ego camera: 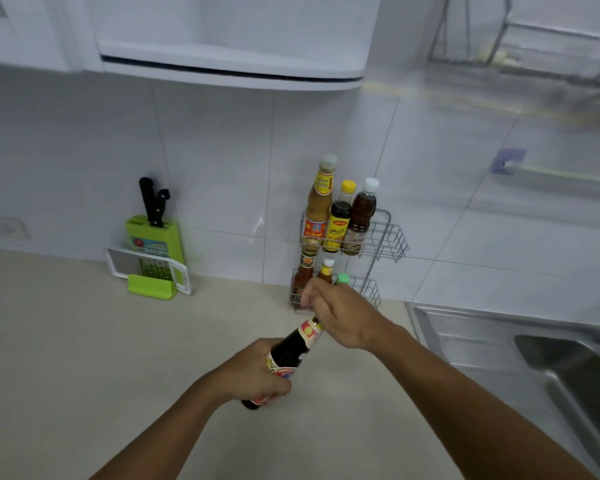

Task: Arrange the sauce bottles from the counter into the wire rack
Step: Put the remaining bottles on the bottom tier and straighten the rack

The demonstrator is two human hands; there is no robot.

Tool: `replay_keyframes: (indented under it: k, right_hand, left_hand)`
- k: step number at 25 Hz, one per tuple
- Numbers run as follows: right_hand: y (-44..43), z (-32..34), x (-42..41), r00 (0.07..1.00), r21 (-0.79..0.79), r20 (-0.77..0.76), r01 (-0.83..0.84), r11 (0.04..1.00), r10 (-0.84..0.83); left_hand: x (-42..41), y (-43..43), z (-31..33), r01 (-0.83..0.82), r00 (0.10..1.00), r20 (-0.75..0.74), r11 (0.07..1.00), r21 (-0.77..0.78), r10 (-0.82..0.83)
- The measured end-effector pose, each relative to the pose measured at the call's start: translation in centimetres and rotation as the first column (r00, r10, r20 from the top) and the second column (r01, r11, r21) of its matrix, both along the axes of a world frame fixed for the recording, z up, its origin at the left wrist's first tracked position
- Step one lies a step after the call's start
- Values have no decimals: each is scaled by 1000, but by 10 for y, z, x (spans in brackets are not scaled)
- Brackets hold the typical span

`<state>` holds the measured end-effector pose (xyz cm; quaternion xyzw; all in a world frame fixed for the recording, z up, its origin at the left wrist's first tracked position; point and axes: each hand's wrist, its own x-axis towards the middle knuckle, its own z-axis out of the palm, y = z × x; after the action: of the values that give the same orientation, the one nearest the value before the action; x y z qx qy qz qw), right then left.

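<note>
Dark sauce bottle (293,351) tilted above the counter (66,358), neck toward 1 o'clock, left hand (257,374) clamped round its base, right hand (336,313) fingers closed on its top, two-tier wire rack (383,237) at 12 o'clock holding six bottles, three per tier.

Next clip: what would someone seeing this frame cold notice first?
First, the dark sauce bottle held tilted above the counter at centre, the left hand wrapped around its base and the right hand at its neck. Just behind stands the wire rack against the tiled wall, its upper tier holding three bottles. Further left, a bright green knife block stands out.
</note>
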<state>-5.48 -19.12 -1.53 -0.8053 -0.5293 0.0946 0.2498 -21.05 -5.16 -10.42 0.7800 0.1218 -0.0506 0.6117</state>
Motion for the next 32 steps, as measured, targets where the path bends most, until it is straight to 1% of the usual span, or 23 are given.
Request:
replay_keyframes:
  k: [1,2,3,4,5,6,7,8,9,10,11,13,15,16,17,18,20,21,23,24,26,29,32]
  right_hand:
    - [-2,-3,4,996,8,-36,85,996,-85]
    - [-4,-8,9,974,0,-104,202,979,-201]
    - [-6,-12,14,919,-43,-209,332,942,-333]
    - [-7,-15,18,825,-109,-343,440,891,-450]
    - [-8,-14,21,721,-171,-454,506,846,-523]
    - [-10,-11,25,657,-197,-525,525,828,-541]
    - [-13,-6,29,658,-187,-547,507,842,-517]
    - [-16,1,34,717,-140,-520,463,875,-463]
    - [-19,6,39,807,-73,-442,404,912,-393]
    - [-23,11,44,879,-9,-353,338,941,-320]
    - [-26,14,48,921,35,-291,281,959,-259]
    - [-31,15,57,947,93,-247,233,968,-204]
    - [-33,9,67,939,76,-233,277,958,-254]
    - [-35,5,70,925,42,-234,316,948,-299]
    - [-36,0,72,903,-3,-247,362,932,-351]
    - [-38,-6,74,876,-53,-262,406,912,-405]
    - [-44,-16,82,816,-155,-294,473,867,-498]
    - [-47,-18,87,782,-186,-340,488,853,-522]
    - [-56,-21,96,646,-169,-593,483,859,-480]
    - [-61,-22,99,519,-124,-764,465,877,-383]
    - [-75,-34,106,357,1,-923,369,930,-140]
    - [-85,-53,113,436,64,-899,225,972,-42]
    - [-85,-63,135,590,116,-793,389,914,-151]
  left_hand:
    - [6,-5,3,-87,996,14,970,225,86]
    - [13,-9,4,-181,983,72,830,527,169]
    - [20,-13,5,-245,968,155,590,769,200]
    - [26,-16,5,-295,952,229,396,870,204]
    - [32,-19,6,-312,945,261,312,898,195]
    - [39,-19,9,-288,953,236,334,897,188]
    - [45,-18,13,-258,963,187,451,855,196]
    - [51,-15,19,-211,974,97,666,716,205]
    - [57,-14,22,-166,982,-13,886,433,190]
    - [62,-14,25,-102,988,-108,990,99,113]
    - [65,-13,28,-38,987,-158,983,-177,10]
    - [70,-12,34,96,962,-191,900,-425,-193]
    - [79,-16,36,141,943,-221,903,-406,-247]
    - [84,-19,34,107,951,-250,955,-276,-179]
    - [89,-24,31,63,966,-247,996,-56,-75]
    - [93,-30,27,28,979,-203,973,229,19]
    - [99,-47,18,-35,990,-75,734,678,116]
    - [101,-54,12,-61,991,-38,688,723,128]
    - [109,-61,6,-60,987,-94,841,537,131]
    - [114,-60,5,-62,983,-143,940,334,116]
    - [126,-58,7,-36,982,-187,997,-67,23]
    - [149,-60,6,41,983,-161,968,-249,-83]
    - [170,-54,-6,12,985,-169,992,-127,-33]
